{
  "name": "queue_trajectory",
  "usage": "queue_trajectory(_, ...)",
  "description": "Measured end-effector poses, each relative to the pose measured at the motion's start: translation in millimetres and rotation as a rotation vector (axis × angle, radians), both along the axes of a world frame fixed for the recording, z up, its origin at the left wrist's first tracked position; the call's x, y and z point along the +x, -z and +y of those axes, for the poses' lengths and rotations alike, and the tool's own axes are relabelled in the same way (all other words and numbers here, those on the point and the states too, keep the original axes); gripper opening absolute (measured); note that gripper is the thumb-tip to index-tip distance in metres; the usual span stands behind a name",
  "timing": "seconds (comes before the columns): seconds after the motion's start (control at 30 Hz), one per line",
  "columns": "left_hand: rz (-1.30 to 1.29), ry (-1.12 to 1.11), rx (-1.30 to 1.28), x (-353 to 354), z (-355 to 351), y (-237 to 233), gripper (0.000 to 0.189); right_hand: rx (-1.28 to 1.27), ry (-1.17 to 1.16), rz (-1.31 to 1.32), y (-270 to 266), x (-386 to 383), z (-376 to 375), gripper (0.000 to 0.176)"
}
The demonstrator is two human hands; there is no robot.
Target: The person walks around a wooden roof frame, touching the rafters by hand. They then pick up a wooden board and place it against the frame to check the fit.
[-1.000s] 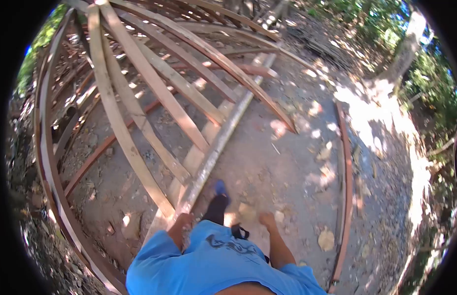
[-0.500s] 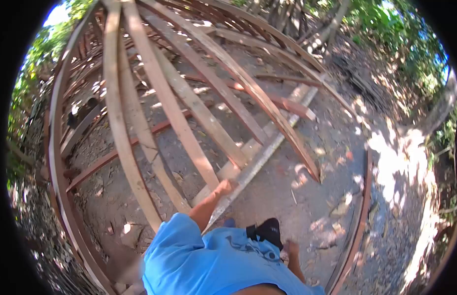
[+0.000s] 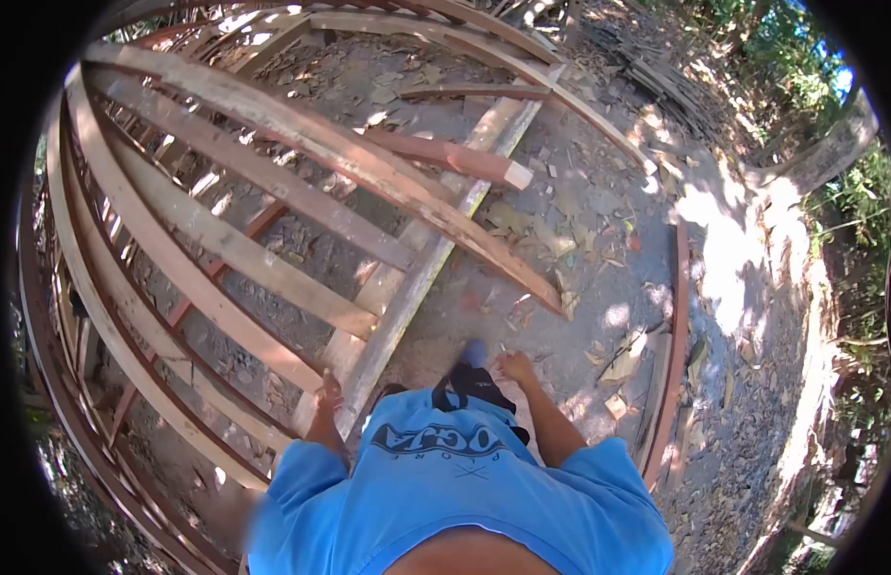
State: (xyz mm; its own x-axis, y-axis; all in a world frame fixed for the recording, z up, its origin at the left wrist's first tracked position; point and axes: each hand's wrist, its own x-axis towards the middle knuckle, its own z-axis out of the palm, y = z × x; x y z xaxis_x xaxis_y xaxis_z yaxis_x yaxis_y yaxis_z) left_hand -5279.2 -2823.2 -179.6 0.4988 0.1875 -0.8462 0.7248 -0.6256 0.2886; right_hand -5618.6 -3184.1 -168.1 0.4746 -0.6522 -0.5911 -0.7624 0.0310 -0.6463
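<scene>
My left hand (image 3: 327, 393) is beside the near end of a long wooden beam (image 3: 236, 309). Its fingers look stretched out, and it seems to touch the beam's end without wrapping round it. My right hand (image 3: 512, 366) hangs in front of me above the ground, fingers apart, holding nothing. A paler beam (image 3: 263, 264) lies to the far side of the first one. Both beams rest near a crosswise timber (image 3: 407, 302) on the ground. A longer, weathered beam (image 3: 407, 187) crosses over that timber and sticks out past it.
A thick reddish beam (image 3: 455, 158) ends at the crosswise timber. More long beams (image 3: 129, 335) fan out at the left. On the right a narrow timber (image 3: 671, 355) lies on leaf-strewn dirt. A tree trunk (image 3: 829, 158) and scrap wood (image 3: 656, 81) stand beyond.
My view has turned, so the beams sit farther left. My left hand, earlier closed over a beam end, now has straighter fingers beside one. My right hand has come forward into fuller view.
</scene>
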Motion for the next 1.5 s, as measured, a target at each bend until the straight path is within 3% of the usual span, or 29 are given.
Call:
queue_trajectory(0.03,0.043,-0.068,0.09,6,-25,4,0.069,-0.101,-0.077,-0.039,1,3,-32,0.029)
queue_trajectory(0.1,-0.096,0.117,-0.292,14,-59,18,0.084,-0.096,-0.057,-0.076,7,13,-67,0.029)
queue_trajectory(0.17,-0.134,0.151,-0.309,27,-139,-34,0.085,0.069,0.111,-0.069,-10,33,-113,0.031)
queue_trajectory(0.23,-0.244,0.199,-0.396,49,-200,-49,0.08,0.053,0.097,-0.09,-13,51,-148,0.032)
queue_trajectory(0.3,-0.422,0.102,-0.41,70,-262,-76,0.067,0.073,0.079,-0.094,-20,74,-176,0.033)
queue_trajectory(0.37,-0.442,0.107,-0.591,114,-301,-67,0.061,0.126,0.062,-0.074,-35,100,-197,0.033)
queue_trajectory(0.47,-0.538,-0.103,-0.649,165,-361,-95,0.056,0.077,-0.059,-0.017,-54,156,-227,0.038)
queue_trajectory(0.57,-0.632,-0.333,-0.66,236,-397,-95,0.058,0.14,-0.063,-0.09,-43,227,-255,0.045)
queue_trajectory(0.6,-0.628,-0.408,-0.662,270,-380,-79,0.06,0.184,-0.084,-0.112,-47,251,-262,0.046)
queue_trajectory(0.63,-0.631,-0.474,-0.715,333,-405,-66,0.062,0.107,-0.175,-0.24,-41,299,-294,0.046)
queue_trajectory(0.73,-0.699,-0.447,-0.642,387,-421,-97,0.07,-0.324,-0.622,-0.342,61,360,-300,0.061)
queue_trajectory(0.8,-0.684,-0.438,-0.661,409,-434,-103,0.076,0.035,-0.595,-0.107,68,416,-318,0.078)
queue_trajectory(0.83,-0.639,-0.424,-0.665,418,-439,-111,0.079,-0.035,-0.535,-0.111,52,439,-327,0.077)
queue_trajectory(0.9,-0.565,-0.452,-0.731,428,-450,-113,0.081,-0.154,-0.409,-0.117,4,473,-328,0.076)
queue_trajectory(1.03,-0.672,-0.387,-0.782,436,-470,-98,0.081,-0.088,-0.677,-0.153,40,520,-333,0.082)
queue_trajectory(1.2,-0.709,-0.385,-0.924,436,-467,-87,0.082,0.169,-0.734,-0.144,38,541,-361,0.081)
queue_trajectory(1.3,-0.739,-0.383,-0.831,430,-469,-89,0.082,0.195,-0.69,-0.106,51,540,-355,0.081)
queue_trajectory(1.4,-0.739,-0.395,-0.824,411,-485,-108,0.081,0.122,-0.717,-0.111,59,525,-359,0.081)
queue_trajectory(1.5,-0.727,-0.461,-0.722,385,-512,-159,0.082,0.13,-0.76,-0.074,34,505,-373,0.082)
